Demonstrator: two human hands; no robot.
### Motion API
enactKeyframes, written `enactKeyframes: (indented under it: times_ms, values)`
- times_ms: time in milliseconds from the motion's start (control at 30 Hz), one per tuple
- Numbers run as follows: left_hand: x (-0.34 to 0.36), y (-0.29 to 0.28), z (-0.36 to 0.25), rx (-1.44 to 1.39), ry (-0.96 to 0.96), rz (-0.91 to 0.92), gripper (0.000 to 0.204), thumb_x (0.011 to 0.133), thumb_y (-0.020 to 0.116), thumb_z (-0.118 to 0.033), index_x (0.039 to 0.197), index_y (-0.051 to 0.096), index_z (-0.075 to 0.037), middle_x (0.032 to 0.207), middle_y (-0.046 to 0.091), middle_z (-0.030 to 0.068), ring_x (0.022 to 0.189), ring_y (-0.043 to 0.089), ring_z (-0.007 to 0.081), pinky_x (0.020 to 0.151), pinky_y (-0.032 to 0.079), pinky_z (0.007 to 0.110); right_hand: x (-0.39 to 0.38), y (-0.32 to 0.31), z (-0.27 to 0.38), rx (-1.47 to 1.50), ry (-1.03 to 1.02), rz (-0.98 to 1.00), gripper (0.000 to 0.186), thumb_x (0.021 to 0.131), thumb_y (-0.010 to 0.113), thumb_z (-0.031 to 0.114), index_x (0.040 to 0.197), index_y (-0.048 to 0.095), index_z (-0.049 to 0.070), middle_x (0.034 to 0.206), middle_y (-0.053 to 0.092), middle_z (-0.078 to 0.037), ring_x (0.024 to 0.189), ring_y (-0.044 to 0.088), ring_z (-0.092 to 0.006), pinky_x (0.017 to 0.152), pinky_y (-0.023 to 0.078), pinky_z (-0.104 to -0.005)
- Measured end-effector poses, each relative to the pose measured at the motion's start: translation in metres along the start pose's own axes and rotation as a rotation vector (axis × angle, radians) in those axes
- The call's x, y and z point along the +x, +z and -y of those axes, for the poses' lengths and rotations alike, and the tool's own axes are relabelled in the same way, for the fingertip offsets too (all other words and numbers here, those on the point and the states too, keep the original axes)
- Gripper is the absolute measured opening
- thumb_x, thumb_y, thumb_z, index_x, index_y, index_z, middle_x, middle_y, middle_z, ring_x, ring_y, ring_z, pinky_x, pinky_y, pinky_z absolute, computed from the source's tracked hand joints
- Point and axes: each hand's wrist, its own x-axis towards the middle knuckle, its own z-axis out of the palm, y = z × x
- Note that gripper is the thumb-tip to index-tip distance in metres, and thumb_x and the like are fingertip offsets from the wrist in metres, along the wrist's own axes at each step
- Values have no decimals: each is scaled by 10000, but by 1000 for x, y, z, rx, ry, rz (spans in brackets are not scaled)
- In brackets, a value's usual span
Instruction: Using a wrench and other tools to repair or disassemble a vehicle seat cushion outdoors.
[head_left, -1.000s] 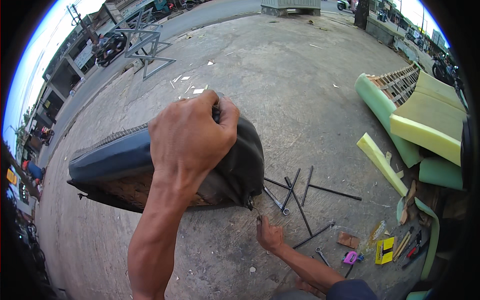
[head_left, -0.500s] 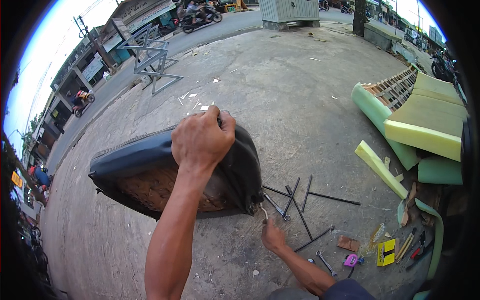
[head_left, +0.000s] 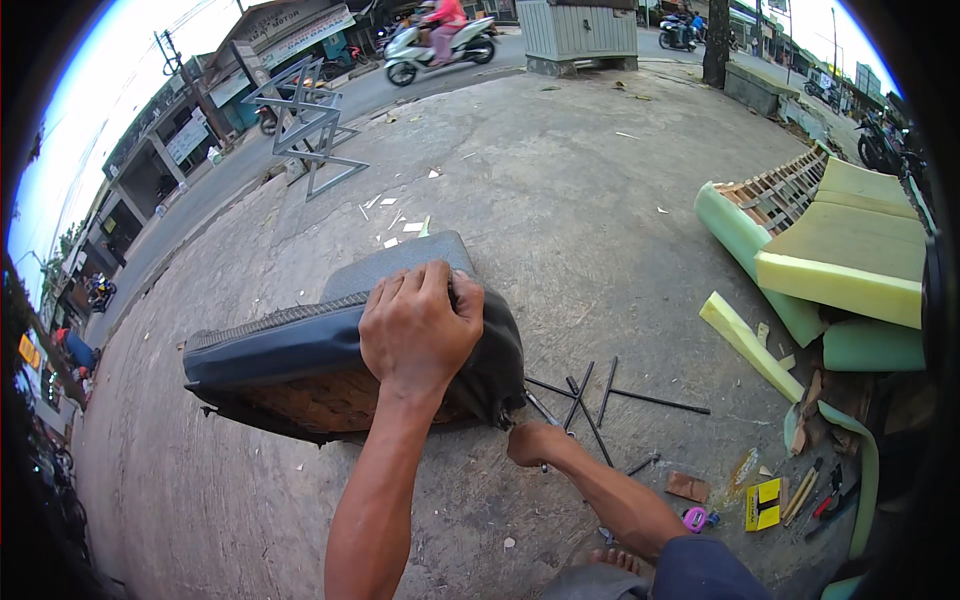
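A black vinyl-covered seat cushion point(head_left: 275, 345) stands tilted on the concrete, its rough brown underside facing me. Over its top edge my left hand point(head_left: 420, 325) is closed, gripping the bunched dark cover. My right hand point(head_left: 535, 443) is closed low at the cushion's right corner, beside a gathered bit of cover. A small dark tip pokes out below that fist, but the fingers hide what it belongs to. Behind the cushion rises a grey textured panel point(head_left: 400, 262); whether it is part of the seat I cannot tell.
Right of the cushion lie several black T-handle rods point(head_left: 650, 402). Nearer me are a brick piece point(head_left: 688, 486), a pink tape measure point(head_left: 696, 519) and a yellow box point(head_left: 764, 504). Foam slabs point(head_left: 840, 285) are piled at right. A metal frame point(head_left: 310, 125) stands far left by the road.
My right hand has moved up and left against the cushion's corner. The cushion has tipped slightly, bringing the grey panel into view behind it. My left hand keeps its grip.
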Motion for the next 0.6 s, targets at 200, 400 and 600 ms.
enactKeyframes:
  times_ms: [200, 400, 600]
  values:
    - [11, -7, 9, 20, -26, 129, 234, 886, 610, -258, 776, 701, -73, 765, 712, 137, 721, 698, 323, 678, 547, 434, -4, 31, 12, 97, 37, -324, 328, 879, 533, 155, 1096, 692, -33, 966, 719, -303, 976, 723, -419, 811, 563, -512]
    - [29, 11, 18, -99, -45, 229, 322, 924, 614, -311, 772, 720, -47, 722, 694, 177, 649, 674, 383, 642, 521, 456, 26, 130, -19, 139, -77, -714, 220, 882, 581, 126, 1031, 605, -34, 737, 698, -238, 644, 701, -414, 552, 521, -538]
    - [29, 32, 2, 0, 5, 147, 292, 886, 607, -300, 735, 690, -64, 718, 706, 145, 669, 697, 340, 623, 548, 463, 148, 171, -95, 157, -346, -1186, 245, 889, 619, 128, 1091, 556, 4, 648, 651, -176, 546, 643, -404, 530, 495, -555]
